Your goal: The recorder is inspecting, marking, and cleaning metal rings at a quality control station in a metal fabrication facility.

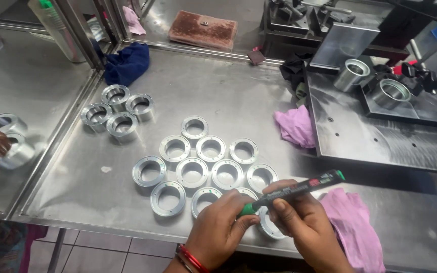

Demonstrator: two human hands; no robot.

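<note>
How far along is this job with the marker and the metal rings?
Done: no ink shows on any ring, though four rings sit apart at the back left. In hand: right hand holds the marker, left hand pinches its green end. Left: apparently the whole front cluster of rings.

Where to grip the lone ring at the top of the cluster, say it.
Take the top ring across its outer wall from its far, open side. It lies flat, bore upward, with neighbouring rings close on its near side, so fingers fit best from the bare table beyond.
</note>
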